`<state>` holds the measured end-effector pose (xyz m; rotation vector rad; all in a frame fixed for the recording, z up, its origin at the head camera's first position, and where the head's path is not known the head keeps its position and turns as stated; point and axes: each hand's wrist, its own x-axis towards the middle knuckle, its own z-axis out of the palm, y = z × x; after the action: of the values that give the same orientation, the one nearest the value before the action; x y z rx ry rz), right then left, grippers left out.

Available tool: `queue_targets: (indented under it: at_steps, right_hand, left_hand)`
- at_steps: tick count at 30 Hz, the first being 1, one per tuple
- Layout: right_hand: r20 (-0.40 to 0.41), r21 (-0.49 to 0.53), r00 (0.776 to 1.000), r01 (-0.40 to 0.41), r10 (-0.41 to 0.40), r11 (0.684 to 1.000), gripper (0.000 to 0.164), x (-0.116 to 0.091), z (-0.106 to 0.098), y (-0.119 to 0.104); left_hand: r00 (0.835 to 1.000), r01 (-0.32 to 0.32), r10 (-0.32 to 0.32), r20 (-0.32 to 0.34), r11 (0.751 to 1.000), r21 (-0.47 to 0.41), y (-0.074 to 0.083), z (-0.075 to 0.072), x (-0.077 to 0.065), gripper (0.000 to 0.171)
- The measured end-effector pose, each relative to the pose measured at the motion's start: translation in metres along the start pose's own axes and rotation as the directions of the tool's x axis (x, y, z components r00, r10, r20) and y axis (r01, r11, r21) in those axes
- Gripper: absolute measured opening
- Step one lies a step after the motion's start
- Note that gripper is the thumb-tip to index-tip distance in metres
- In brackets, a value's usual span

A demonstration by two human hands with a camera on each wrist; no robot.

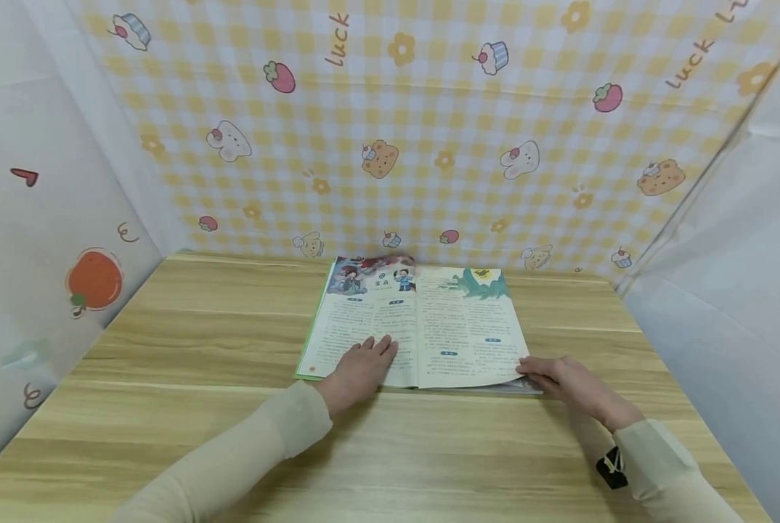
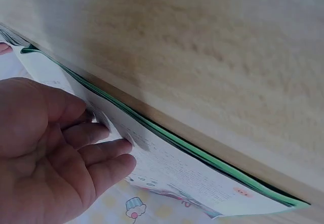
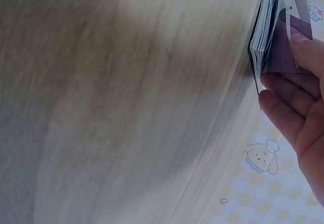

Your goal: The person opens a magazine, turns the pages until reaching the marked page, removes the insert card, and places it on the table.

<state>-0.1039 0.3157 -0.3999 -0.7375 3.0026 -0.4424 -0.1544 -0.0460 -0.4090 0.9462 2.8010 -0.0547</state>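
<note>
An illustrated magazine [image 1: 462, 319] lies spread flat on the wooden table, its pages filled with columns of small print and coloured pictures along the top. My left hand [image 1: 359, 372] rests on the lower part of the left page [image 1: 340, 330], fingers extended across the paper. At the lower right corner, my right hand [image 1: 569, 383] pinches the page [image 1: 517, 359] and lifts it slightly. Under that raised corner a purple-grey page [image 3: 284, 52] shows in the right wrist view. The left wrist view shows the magazine's green cover edge [image 2: 167, 138] beneath the left page.
The wooden table [image 1: 403, 457] stretches around the magazine on all sides. Behind it hangs a yellow checked cloth [image 1: 403, 109] printed with cakes and bears. White sheets [image 1: 43, 240] stand at both sides. A small black object [image 1: 612, 468] sits at the right sleeve's cuff.
</note>
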Motion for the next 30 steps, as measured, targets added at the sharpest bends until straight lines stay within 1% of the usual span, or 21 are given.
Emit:
queue_targets:
  at_steps: [3, 6, 8, 10, 13, 15, 17, 18, 19, 21, 22, 23, 26, 28, 29, 30]
  right_hand:
    - [-0.020, -0.010, 1.000, -0.021, 0.021, 1.000, 0.024, 0.000, 0.000, 0.000]
    - [-0.071, -0.012, 0.997, -0.040, 0.039, 0.999, 0.023, -0.001, 0.001, -0.002]
    - [-0.142, -0.020, 0.989, -0.028, 0.025, 0.999, 0.023, -0.002, 0.001, -0.004]
    - [-0.234, -0.042, 0.972, -0.006, -0.004, 0.999, 0.025, -0.002, 0.001, -0.006]
    - [-0.370, -0.118, 0.924, 0.056, -0.096, 0.991, 0.031, -0.001, 0.000, -0.009]
    - [-0.432, -0.166, 0.889, 0.091, -0.155, 0.982, 0.033, 0.001, -0.001, -0.010]
    - [-0.486, -0.215, 0.846, 0.130, -0.222, 0.968, 0.019, 0.003, -0.003, -0.012]
    - [-0.509, -0.236, 0.824, 0.144, -0.248, 0.961, 0.017, 0.004, -0.003, -0.012]
    - [-0.529, -0.255, 0.805, 0.152, -0.269, 0.955, 0.024, 0.005, -0.004, -0.013]
    - [-0.568, -0.289, 0.762, 0.169, -0.311, 0.942, 0.044, 0.008, -0.006, -0.016]
    - [-0.584, -0.297, 0.744, 0.176, -0.324, 0.939, 0.053, 0.009, -0.007, -0.017]
    - [-0.597, -0.302, 0.729, 0.183, -0.336, 0.935, 0.053, 0.010, -0.008, -0.019]
    - [-0.621, -0.299, 0.693, 0.223, -0.366, 0.928, 0.049, 0.013, -0.013, -0.025]
    - [-0.624, -0.293, 0.681, 0.251, -0.383, 0.923, 0.046, 0.016, -0.017, -0.030]
    - [-0.625, -0.299, 0.672, 0.264, -0.397, 0.917, 0.045, 0.017, -0.019, -0.033]
    - [-0.624, -0.300, 0.668, 0.275, -0.406, 0.913, 0.045, 0.018, -0.021, -0.035]
  left_hand:
    - [1.000, 0.011, -0.011, 0.008, 1.000, -0.001, 0.002, -0.001, 0.001, 0.049]
    - [1.000, 0.017, -0.017, -0.014, 1.000, -0.014, 0.002, -0.001, 0.002, 0.047]
    - [0.999, 0.015, -0.016, -0.033, 0.999, -0.030, 0.002, 0.000, 0.001, 0.048]
    - [0.999, 0.013, -0.016, -0.051, 0.998, -0.061, 0.002, 0.001, 0.001, 0.052]
    - [0.997, 0.010, -0.017, -0.069, 0.995, -0.101, 0.001, 0.002, 0.001, 0.059]
    - [0.996, 0.006, -0.017, -0.088, 0.993, -0.118, 0.001, 0.002, 0.000, 0.063]
    - [0.993, -0.002, -0.012, -0.117, 0.992, -0.125, 0.002, 0.003, 0.001, 0.066]
    - [0.991, -0.007, -0.010, -0.132, 0.992, -0.127, 0.002, 0.002, 0.001, 0.068]
    - [0.990, -0.011, -0.007, -0.144, 0.992, -0.127, 0.003, 0.002, 0.001, 0.069]
    - [0.986, -0.020, -0.001, -0.168, 0.992, -0.125, 0.005, -0.001, 0.002, 0.071]
    - [0.984, -0.024, 0.002, -0.176, 0.992, -0.127, 0.007, -0.002, 0.003, 0.072]
    - [0.984, -0.028, 0.005, -0.178, 0.992, -0.125, 0.009, -0.004, 0.004, 0.073]
    - [0.985, -0.040, 0.020, -0.171, 0.993, -0.115, 0.017, -0.009, 0.009, 0.075]
    - [0.985, -0.053, 0.035, -0.166, 0.993, -0.107, 0.024, -0.012, 0.012, 0.077]
    - [0.986, -0.061, 0.044, -0.162, 0.993, -0.100, 0.028, -0.014, 0.014, 0.077]
    - [0.985, -0.072, 0.056, -0.165, 0.993, -0.092, 0.032, -0.016, 0.016, 0.078]
